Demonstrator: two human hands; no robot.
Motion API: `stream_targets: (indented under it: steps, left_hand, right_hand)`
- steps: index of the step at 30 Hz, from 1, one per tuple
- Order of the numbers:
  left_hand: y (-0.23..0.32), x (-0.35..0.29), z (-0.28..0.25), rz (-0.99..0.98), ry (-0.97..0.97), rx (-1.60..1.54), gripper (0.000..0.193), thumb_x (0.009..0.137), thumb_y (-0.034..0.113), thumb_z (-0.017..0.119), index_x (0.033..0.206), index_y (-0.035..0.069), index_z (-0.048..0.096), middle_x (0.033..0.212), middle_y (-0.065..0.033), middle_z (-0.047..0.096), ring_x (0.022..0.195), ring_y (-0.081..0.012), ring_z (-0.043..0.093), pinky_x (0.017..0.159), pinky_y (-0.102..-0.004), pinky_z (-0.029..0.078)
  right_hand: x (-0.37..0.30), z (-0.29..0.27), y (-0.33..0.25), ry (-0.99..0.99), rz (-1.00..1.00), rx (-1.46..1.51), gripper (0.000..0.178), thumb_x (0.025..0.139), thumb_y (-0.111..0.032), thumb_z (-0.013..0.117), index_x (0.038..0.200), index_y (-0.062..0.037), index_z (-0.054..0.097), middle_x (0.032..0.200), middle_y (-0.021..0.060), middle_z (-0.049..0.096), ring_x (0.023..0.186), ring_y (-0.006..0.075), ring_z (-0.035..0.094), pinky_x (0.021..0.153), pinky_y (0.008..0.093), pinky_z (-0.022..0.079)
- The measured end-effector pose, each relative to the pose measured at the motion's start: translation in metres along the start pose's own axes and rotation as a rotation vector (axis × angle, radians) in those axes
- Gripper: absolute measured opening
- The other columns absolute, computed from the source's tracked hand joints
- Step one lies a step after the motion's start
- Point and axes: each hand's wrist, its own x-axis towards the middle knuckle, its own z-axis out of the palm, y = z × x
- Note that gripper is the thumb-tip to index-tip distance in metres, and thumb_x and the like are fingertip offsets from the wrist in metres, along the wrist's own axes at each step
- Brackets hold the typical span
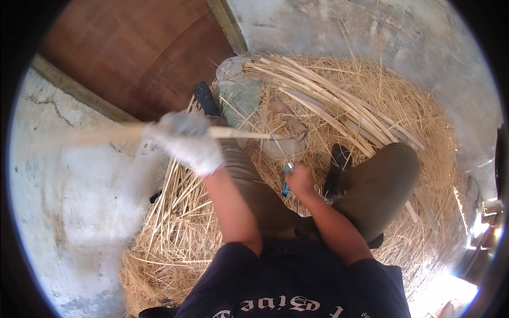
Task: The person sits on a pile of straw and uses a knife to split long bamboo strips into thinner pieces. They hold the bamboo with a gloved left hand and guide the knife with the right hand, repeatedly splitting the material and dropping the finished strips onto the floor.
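My left hand (185, 140), in a white and grey work glove, is closed around a long pale strip (246, 133) that looks like split bamboo. Motion smears the glove and the part of the strip reaching left past the wall. My bare right hand (300, 180) grips a knife (280, 144) with a teal handle and a narrow blade. The blade points up and away, its tip close to the strip's right end; whether they touch I cannot tell. Both hands are above my lap, between my bent legs.
Long split strips (339, 106) lie in a bundle at the far right, thinner strips (175, 204) in a pile at the left. Straw-like shavings (419, 111) cover the floor. A greenish sack (241, 100) lies ahead, near a brown door (138, 53). Plastered walls (69, 175) stand close by.
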Motion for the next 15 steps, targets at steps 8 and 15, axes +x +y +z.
stream_targets:
  steps: [8,15]
  left_hand:
    - [0.091,-0.010,-0.042,0.238,0.128,-0.134,0.066,0.094,0.078,0.051,0.062,0.022,0.037,0.050,0.0092,0.031,0.039,-0.0043,0.026,0.033,-0.0206,0.021]
    - [0.159,-0.028,-0.077,0.313,-0.081,-0.145,0.063,0.101,0.072,0.047,0.066,0.020,0.038,0.051,0.0053,0.036,0.040,-0.0055,0.032,0.035,-0.0213,0.028]
  right_hand:
    - [-0.024,-0.026,-0.054,-0.061,-0.272,-0.135,0.028,0.087,-0.020,0.068,0.111,-0.0050,0.066,0.081,0.0214,0.073,0.079,0.0406,0.073,0.074,0.0512,0.059]
    - [-0.003,-0.009,-0.010,0.015,-0.116,-0.094,0.022,0.082,-0.017,0.068,0.101,-0.0057,0.067,0.087,0.0212,0.072,0.080,0.0421,0.072,0.072,0.0519,0.058]
